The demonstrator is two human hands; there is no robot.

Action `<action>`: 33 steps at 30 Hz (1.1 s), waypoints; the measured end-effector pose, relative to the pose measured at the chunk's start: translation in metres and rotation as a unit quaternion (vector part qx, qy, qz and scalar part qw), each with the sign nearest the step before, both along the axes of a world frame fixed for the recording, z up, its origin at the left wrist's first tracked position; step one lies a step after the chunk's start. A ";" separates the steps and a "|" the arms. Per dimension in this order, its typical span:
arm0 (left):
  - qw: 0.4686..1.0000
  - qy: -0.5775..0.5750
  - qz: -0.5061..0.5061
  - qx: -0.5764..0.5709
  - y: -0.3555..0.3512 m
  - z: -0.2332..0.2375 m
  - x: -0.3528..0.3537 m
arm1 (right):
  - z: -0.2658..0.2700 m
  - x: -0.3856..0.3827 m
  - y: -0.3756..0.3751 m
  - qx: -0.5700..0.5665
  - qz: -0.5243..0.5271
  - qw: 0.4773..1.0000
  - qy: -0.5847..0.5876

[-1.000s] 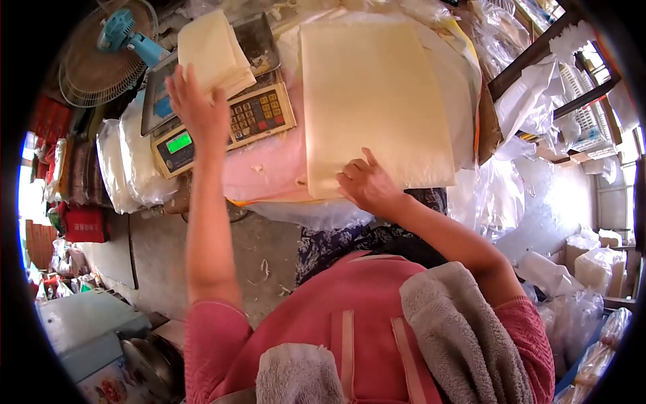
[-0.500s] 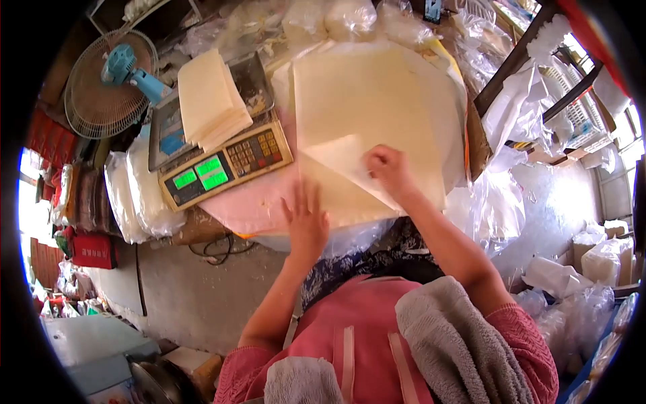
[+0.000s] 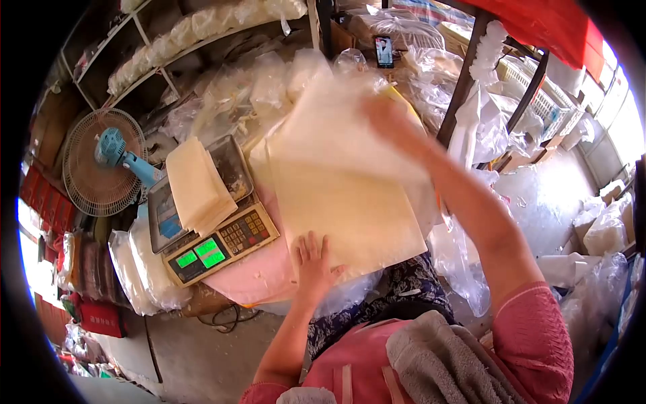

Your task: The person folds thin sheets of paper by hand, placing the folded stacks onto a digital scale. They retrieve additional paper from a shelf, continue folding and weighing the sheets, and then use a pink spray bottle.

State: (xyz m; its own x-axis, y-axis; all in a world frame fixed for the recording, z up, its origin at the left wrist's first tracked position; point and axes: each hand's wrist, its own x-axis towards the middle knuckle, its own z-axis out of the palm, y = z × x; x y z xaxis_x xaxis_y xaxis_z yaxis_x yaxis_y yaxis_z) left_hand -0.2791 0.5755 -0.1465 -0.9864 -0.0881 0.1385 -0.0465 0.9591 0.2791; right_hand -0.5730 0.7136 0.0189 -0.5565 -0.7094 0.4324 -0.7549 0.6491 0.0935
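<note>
A stack of large cream sheets [image 3: 343,215], thin and paper-like, lies in front of me. My left hand [image 3: 315,264] rests flat near the stack's lower left corner, fingers spread. A thin, pale sheet [image 3: 330,128] is raised and blurred over the far half of the stack. My right hand [image 3: 393,124] is at the far right of this raised sheet, smeared by motion, so its grip on the sheet cannot be made out. Left of the stack, a digital scale [image 3: 259,232] with green displays carries a pile of smaller folded cream sheets [image 3: 198,185].
A blue desk fan [image 3: 111,148] stands behind the scale at the left. Clear plastic bags [image 3: 269,84] crowd the back of the table. A phone [image 3: 384,52] stands at the back, near a dark post [image 3: 464,87]. More plastic bags [image 3: 461,269] hang at the right edge.
My right hand has moved up and away from me, and the pale sheet now lies farther over the stack. The left hand stays near the lower left corner. The view has tilted upward.
</note>
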 end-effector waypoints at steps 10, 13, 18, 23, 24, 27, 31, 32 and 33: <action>1.000 0.019 -0.001 0.016 0.000 0.000 0.001 | 0.048 0.125 0.034 -0.090 0.212 0.973 -0.019; 1.000 0.019 0.000 0.015 0.000 -0.003 0.000 | 0.005 0.124 0.029 -0.051 0.238 0.954 -0.175; 1.000 0.011 0.002 0.005 0.001 -0.003 0.000 | 0.070 0.019 0.024 -0.212 -0.007 0.966 -0.151; 1.000 0.011 0.000 0.001 0.001 0.000 0.000 | 0.154 0.091 0.051 -0.292 0.072 0.948 0.104; 1.000 0.012 0.001 0.000 0.001 0.001 -0.001 | 0.143 0.100 0.055 -0.261 0.128 0.945 0.149; 1.000 0.023 -0.002 0.001 0.001 0.000 0.001 | 0.079 0.146 0.061 -0.139 0.170 0.976 0.001; 0.999 -0.036 -0.024 0.033 -0.004 -0.003 -0.002 | -0.018 0.162 0.067 -0.022 0.240 0.968 -0.073; 0.999 -0.019 -0.008 0.027 0.000 0.000 -0.002 | -0.041 0.145 0.067 -0.068 0.233 0.960 -0.138; 1.000 -0.003 0.007 0.022 0.003 0.002 -0.001 | -0.051 0.134 0.069 -0.115 0.225 0.946 -0.204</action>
